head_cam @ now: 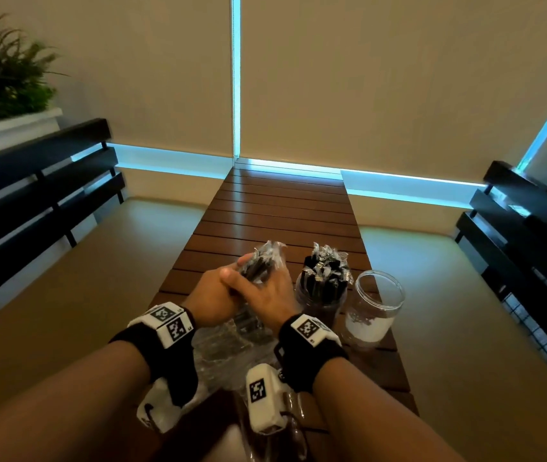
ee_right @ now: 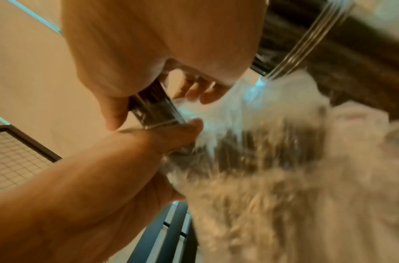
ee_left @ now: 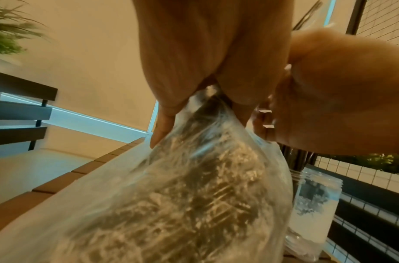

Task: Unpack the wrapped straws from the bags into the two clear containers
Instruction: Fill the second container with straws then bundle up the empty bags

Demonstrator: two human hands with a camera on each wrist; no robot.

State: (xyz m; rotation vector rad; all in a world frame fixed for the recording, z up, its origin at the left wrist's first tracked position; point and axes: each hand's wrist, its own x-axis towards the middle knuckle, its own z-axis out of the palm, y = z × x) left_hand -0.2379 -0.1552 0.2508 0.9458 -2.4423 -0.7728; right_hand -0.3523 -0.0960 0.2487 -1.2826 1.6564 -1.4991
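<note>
From the head view, the left hand [head_cam: 213, 293] and right hand [head_cam: 267, 291] close together around a bundle of wrapped straws [head_cam: 260, 265] above the desk [head_cam: 282, 208], with a straw-filled container [head_cam: 322, 295] just right of the right hand and an empty container [head_cam: 373, 308] beyond it. At the left wrist, curled fingers [ee_left: 164, 124] grip the neck of a clear bag [ee_left: 194, 195] hanging below them. At the right wrist, the thumb [ee_right: 114, 113] and fingers clamp the dark straws where they leave the blurred bag.

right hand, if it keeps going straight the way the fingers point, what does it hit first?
Likely nothing but bare table: the right hand, gripping the straw bundle, points away up the slats. The filled jar sits beside it. Depth unclear.
</note>
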